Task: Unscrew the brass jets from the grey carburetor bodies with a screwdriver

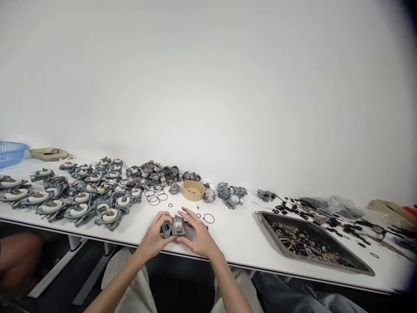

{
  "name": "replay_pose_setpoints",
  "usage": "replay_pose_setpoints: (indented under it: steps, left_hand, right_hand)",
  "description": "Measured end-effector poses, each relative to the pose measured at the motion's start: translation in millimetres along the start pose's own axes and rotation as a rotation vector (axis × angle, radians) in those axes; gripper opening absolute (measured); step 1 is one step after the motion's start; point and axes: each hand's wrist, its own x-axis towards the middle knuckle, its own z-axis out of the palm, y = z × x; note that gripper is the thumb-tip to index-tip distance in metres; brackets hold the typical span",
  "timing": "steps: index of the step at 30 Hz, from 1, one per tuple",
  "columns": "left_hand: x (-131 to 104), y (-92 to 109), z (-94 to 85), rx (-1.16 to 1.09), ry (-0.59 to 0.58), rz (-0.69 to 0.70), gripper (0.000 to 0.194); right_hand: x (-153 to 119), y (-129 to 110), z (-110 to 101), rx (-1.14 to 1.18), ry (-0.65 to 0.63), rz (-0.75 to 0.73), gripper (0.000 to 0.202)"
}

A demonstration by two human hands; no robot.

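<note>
Near the table's front edge, a grey metal carburetor-like part [179,226] is held between both hands. My left hand [155,234] wraps round its left end, beside a round opening. On the other side, my right hand [198,234] grips it with fingers over the top and thumb low. Just beyond lie a thin black ring [209,218], smaller black rings [170,205] and a tiny brass piece [197,207]. A round tan container [193,191] with small pieces inside stands behind them.
Rows of metal bodies with white rings [78,210] cover the left of the white table [234,234]. Metal parts [156,171] are heaped at the back. A metal tray [321,261] of small parts lies right. A blue basket [13,153] stands far left; a person's leg [19,256] shows lower left.
</note>
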Motion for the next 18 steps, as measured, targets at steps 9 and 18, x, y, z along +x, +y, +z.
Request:
replay_pose_setpoints:
  steps: [9, 18]
  left_hand:
    - [7, -3, -1.6, -0.081, -0.030, 0.015, 0.027]
    - [5, 1, -1.8, -0.126, -0.026, -0.031, 0.027]
  right_hand:
    - [15, 13, 2, 0.190, -0.120, 0.113, 0.059]
    - [15, 9, 1, 0.219, -0.081, 0.076, 0.049]
